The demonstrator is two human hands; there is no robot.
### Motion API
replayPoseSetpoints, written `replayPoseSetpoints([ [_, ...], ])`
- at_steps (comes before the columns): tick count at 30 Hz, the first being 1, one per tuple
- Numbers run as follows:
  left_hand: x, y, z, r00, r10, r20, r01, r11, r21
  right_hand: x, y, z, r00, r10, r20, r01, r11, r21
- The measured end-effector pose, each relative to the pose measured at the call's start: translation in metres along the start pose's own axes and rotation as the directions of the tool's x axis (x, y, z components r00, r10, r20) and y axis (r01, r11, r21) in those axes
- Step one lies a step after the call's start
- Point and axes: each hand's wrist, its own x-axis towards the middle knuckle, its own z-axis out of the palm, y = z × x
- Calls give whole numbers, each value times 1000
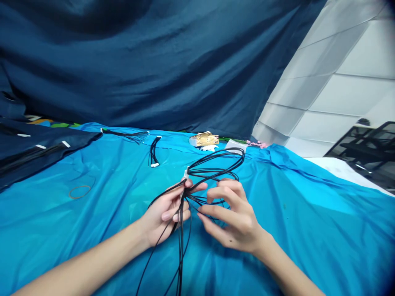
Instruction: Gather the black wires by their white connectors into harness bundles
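Observation:
A bundle of thin black wires (216, 170) with a white connector (186, 172) at its upper left end is held over the blue cloth. My left hand (165, 213) is closed around the wires just below that connector. Several wires loop out to the right, and others hang down past my left fingers. At the right, my right hand (233, 216) has its thumb and index fingertips pinched at one thin wire, the other fingers curled among the loops. The exact grip of the right fingertips is small in view.
Beyond the hands, a short black cable (154, 152) and a longer wire bundle (125, 135) lie on the blue cloth (296, 230). A gold packet (207, 139) sits at the back. More connector cables (40, 154) rest on dark cloth at left, near a thin ring (79, 192).

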Motion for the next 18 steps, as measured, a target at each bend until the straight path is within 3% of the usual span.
replayPoseSetpoints([
  [9,-4,0,10,997,7,-73,-3,999,53,3,1,1,992,48,-118,-47,999,17],
  [18,0,-10,5,982,149,-118,-112,955,274,0,-1,9,995,85,-61,-88,995,-49],
])
